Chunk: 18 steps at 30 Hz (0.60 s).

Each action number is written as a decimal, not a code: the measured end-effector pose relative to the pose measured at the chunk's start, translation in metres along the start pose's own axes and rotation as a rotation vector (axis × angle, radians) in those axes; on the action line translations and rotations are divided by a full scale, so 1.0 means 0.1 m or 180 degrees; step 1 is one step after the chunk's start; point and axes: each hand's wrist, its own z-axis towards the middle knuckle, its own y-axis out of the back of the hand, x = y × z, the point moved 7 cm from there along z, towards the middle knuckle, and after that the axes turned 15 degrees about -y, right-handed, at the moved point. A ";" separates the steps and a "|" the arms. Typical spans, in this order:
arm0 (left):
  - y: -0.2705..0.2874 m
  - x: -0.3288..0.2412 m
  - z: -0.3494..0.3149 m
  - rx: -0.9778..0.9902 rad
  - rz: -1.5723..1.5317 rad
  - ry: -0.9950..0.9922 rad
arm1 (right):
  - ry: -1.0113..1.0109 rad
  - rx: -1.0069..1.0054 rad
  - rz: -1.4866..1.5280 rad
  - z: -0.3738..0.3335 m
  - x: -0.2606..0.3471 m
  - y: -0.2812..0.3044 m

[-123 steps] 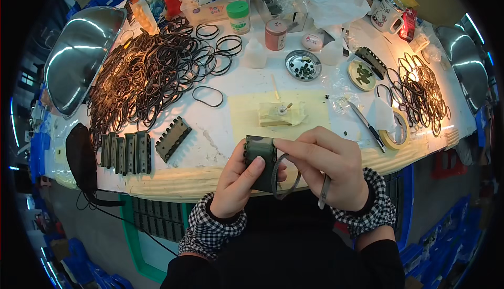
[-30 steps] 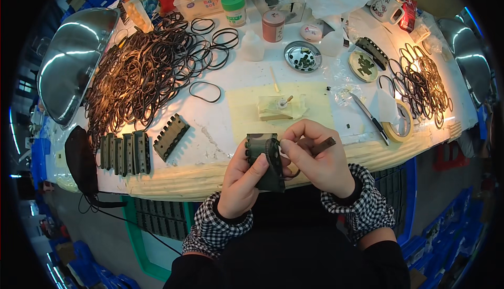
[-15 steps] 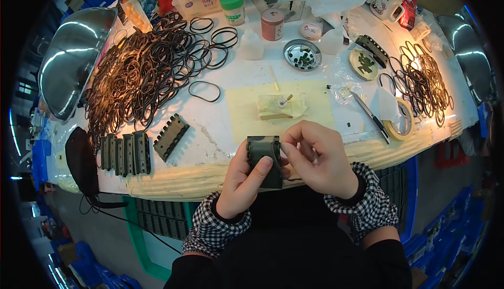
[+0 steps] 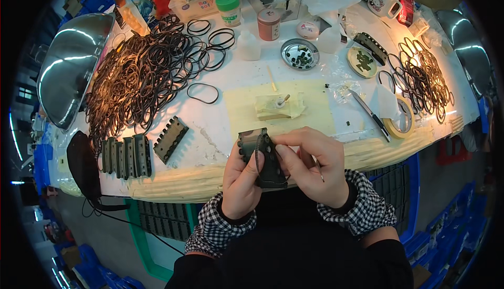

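My left hand (image 4: 242, 181) grips a dark green camouflage-patterned plastic part (image 4: 270, 169) with notched edges, held upright in front of me near the table's front edge. A thin dark ridged band (image 4: 258, 152) runs along the face of the part, under my left thumb. My right hand (image 4: 317, 165) is closed, its fingertips at the part's right edge. From between its fingers pokes a thin stick (image 4: 320, 172), mostly hidden. The undersides of the part and the fingers behind it cannot be seen.
Finished-looking camouflage parts (image 4: 126, 156) stand at the left beside a single one (image 4: 171, 139). Black rubber rings (image 4: 136, 74) heap behind them. A small tape-covered block (image 4: 278, 108) sits ahead; a knife (image 4: 371, 117), tape roll (image 4: 401, 121) and round tin (image 4: 300, 55) lie to the right.
The part has tilted and turned slightly, and its band now crosses nearer my left thumb. My right hand has dropped a little, and a thin stick shows between its fingers.
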 end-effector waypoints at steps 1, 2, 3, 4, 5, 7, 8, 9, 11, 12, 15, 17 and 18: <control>0.01 0.00 0.00 -0.0016 -0.0085 0.0005 | 0.0142 -0.0046 0.0034 -0.01 0.00 -0.01; 0.02 0.00 0.01 -0.0031 -0.0170 0.0011 | 0.0284 -0.0091 0.0069 -0.02 0.02 -0.01; 0.04 0.00 0.00 -0.0057 -0.0151 -0.0003 | 0.0340 -0.0086 0.0045 -0.03 0.03 -0.01; 0.07 0.01 -0.01 -0.0082 -0.0132 -0.0016 | 0.0397 -0.0081 0.0021 -0.03 0.04 -0.01; 0.09 0.01 -0.02 -0.0107 -0.0114 -0.0029 | 0.0453 -0.0076 -0.0002 -0.03 0.06 -0.02; 0.07 0.01 -0.01 -0.0112 -0.0003 -0.0065 | 0.0223 -0.0006 0.0087 -0.03 0.02 -0.02; 0.06 0.00 -0.01 -0.0115 0.0052 -0.0083 | 0.0107 0.0029 0.0131 -0.03 0.00 -0.02; 0.06 0.00 -0.01 -0.0061 0.0110 -0.0112 | 0.0127 0.0012 0.0130 -0.03 0.00 -0.02; 0.07 0.01 -0.01 0.0046 0.0225 -0.0171 | 0.0167 -0.0023 0.0127 -0.04 -0.01 -0.04; 0.08 0.01 -0.02 0.0020 0.0240 -0.0155 | 0.0283 -0.0092 0.0103 -0.04 0.01 -0.04; 0.09 0.03 -0.06 -0.0022 0.0300 -0.0132 | 0.0560 -0.0193 0.0046 -0.04 0.01 -0.06; 0.10 0.04 -0.05 0.0000 0.0360 -0.0152 | 0.0648 -0.0121 0.0031 -0.03 -0.02 -0.06; 0.11 0.03 -0.05 0.0028 0.0372 -0.0203 | 0.0577 -0.0033 0.0124 -0.03 -0.02 -0.07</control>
